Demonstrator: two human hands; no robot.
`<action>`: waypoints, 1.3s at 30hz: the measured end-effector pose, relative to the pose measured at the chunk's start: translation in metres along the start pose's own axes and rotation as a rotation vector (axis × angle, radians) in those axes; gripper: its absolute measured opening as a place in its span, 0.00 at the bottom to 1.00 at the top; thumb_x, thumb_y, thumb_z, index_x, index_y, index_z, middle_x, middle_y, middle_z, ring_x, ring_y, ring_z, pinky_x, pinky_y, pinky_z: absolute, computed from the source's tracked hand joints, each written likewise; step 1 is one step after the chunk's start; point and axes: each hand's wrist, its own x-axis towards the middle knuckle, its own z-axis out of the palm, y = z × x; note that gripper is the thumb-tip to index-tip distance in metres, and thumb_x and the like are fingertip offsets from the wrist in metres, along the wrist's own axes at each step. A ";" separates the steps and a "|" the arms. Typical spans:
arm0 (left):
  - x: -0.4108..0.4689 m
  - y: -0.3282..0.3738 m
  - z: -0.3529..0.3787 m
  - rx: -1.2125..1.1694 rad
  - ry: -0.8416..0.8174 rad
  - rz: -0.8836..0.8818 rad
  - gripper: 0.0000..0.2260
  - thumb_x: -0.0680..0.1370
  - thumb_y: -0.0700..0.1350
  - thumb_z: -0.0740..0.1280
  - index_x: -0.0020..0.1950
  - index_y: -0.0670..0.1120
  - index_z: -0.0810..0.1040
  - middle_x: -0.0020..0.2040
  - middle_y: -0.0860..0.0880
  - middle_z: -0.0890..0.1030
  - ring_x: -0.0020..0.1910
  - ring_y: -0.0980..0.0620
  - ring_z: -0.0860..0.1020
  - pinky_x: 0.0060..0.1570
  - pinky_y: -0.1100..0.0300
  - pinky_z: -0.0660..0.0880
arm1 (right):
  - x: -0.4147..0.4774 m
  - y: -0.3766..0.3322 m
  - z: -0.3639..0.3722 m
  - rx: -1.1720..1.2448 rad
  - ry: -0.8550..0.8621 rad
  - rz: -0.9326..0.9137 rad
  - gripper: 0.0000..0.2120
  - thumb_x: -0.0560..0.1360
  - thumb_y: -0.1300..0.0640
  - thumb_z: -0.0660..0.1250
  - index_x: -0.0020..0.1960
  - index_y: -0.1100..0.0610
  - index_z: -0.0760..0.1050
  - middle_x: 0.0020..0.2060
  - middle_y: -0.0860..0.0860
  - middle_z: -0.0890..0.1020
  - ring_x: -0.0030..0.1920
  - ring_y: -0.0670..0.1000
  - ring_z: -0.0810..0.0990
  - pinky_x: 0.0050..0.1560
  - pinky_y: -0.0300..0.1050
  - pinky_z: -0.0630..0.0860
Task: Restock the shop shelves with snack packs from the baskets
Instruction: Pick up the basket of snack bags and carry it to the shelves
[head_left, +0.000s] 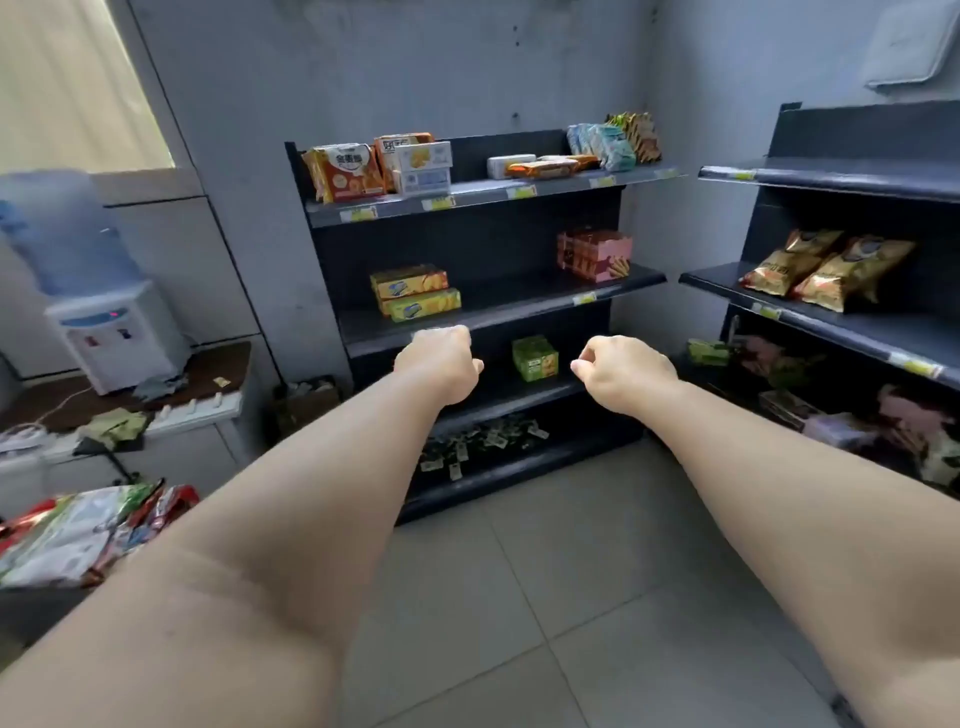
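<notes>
— What takes up most of the room?
— A dark shelf unit (467, 244) against the back wall (415, 62). It has four shelves, only partly filled. A second dark shelf unit (857, 140) stands at an angle to its right.

— And on the left?
— A water dispenser (119, 338) stands on a low table (218, 364). At the lower left edge lies a heap of snack packs (72, 540), red, white and green. Whether a basket holds them I cannot tell.

— The hands?
— Both reach forward toward the back unit. The left hand (441, 364) is clenched with nothing in it, in front of the edge of the second shelf. The right hand (626, 374) is also curled up and empty, level with the third shelf.

— What is already stocked?
— Gold bags (826, 270) lie on the middle shelf of the right unit. On the top shelf of the back unit, orange packs (348, 174) and white boxes (423, 166) stand at the left. One shelf down, a pink box (595, 254) stands at the right and two yellow boxes (415, 291) are stacked at the left.

— Anything smaller?
— A green box (535, 358) sits on the third shelf, between the two hands as seen from the head camera. Small loose packets (483, 441) are scattered on the bottom shelf.
</notes>
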 end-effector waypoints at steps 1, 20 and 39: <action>-0.002 -0.004 0.000 0.014 -0.015 -0.027 0.14 0.82 0.54 0.61 0.63 0.48 0.73 0.62 0.45 0.77 0.57 0.44 0.76 0.50 0.51 0.74 | 0.005 -0.005 0.004 0.001 -0.034 -0.023 0.16 0.82 0.45 0.55 0.61 0.52 0.74 0.57 0.52 0.79 0.59 0.55 0.75 0.59 0.53 0.72; -0.102 -0.209 0.021 0.162 -0.215 -0.664 0.31 0.82 0.59 0.58 0.80 0.49 0.52 0.80 0.46 0.55 0.79 0.42 0.49 0.73 0.37 0.56 | 0.015 -0.195 0.150 -0.068 -0.455 -0.705 0.31 0.81 0.41 0.54 0.80 0.51 0.49 0.79 0.52 0.47 0.79 0.56 0.42 0.76 0.64 0.47; -0.151 -0.473 -0.009 0.110 -0.226 -0.918 0.32 0.83 0.57 0.57 0.81 0.50 0.46 0.81 0.45 0.48 0.80 0.43 0.43 0.75 0.37 0.49 | -0.011 -0.466 0.270 -0.109 -0.533 -0.827 0.29 0.80 0.41 0.57 0.76 0.53 0.59 0.76 0.53 0.58 0.77 0.56 0.52 0.74 0.63 0.55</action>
